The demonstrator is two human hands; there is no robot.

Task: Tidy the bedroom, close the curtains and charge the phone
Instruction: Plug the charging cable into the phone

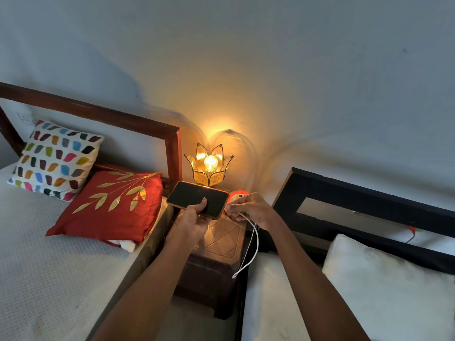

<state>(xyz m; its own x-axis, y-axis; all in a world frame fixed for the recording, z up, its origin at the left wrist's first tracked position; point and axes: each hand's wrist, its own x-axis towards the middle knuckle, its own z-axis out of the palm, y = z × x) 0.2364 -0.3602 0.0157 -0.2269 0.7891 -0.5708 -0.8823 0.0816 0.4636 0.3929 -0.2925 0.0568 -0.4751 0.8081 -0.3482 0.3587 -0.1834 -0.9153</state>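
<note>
Over bedside table (221, 238): phone (194, 195) in left grip (194, 219), cable (254, 242) end in pinch of right grip (253, 209), at phone's edge.

Glossy glass phone (194, 196), glass-petalled lamp (209, 166), dark wooden headboard (93, 112).

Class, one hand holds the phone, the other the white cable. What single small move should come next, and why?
Probably push the tip of the white cable into the phone. The left hand grips the phone, the right hand pinches that tip right at the phone's right end, and the screen is dark; whether it is already seated cannot be told.
</note>
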